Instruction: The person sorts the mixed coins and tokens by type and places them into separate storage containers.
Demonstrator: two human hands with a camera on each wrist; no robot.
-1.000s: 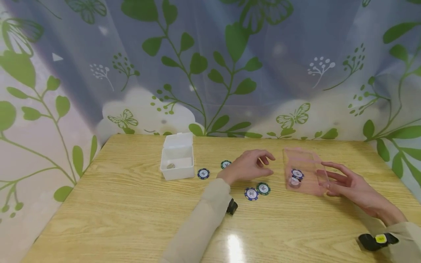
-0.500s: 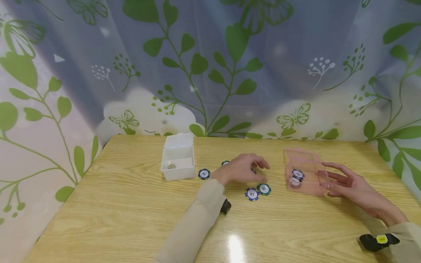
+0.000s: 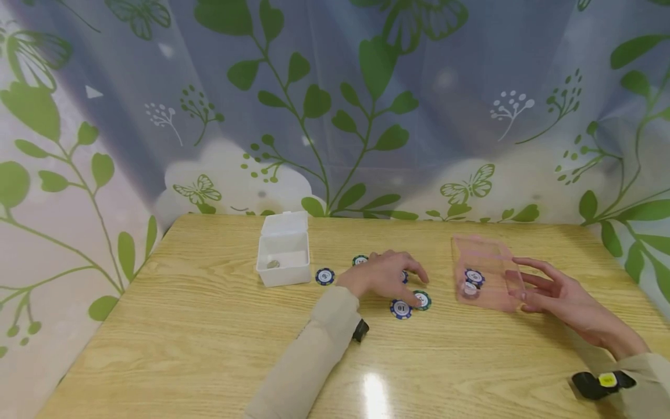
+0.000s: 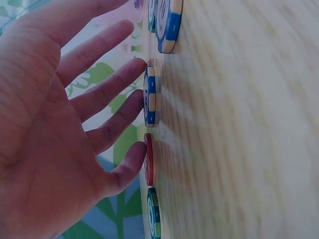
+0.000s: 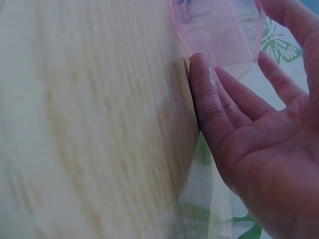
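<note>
Left hand [image 3: 385,274], spread, empty, has the green chip [image 3: 426,301] at four o'clock; right hand [image 3: 564,302], relaxed, touches the pink box [image 3: 494,295].

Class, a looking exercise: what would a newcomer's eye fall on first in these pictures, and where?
The leafy curtain behind the table probably draws the eye first, filling the upper head view. Next come the left hand, low over poker chips mid-table, and the see-through pink box to its right, touched by the right hand. The open white box stands left of the chips.
</note>
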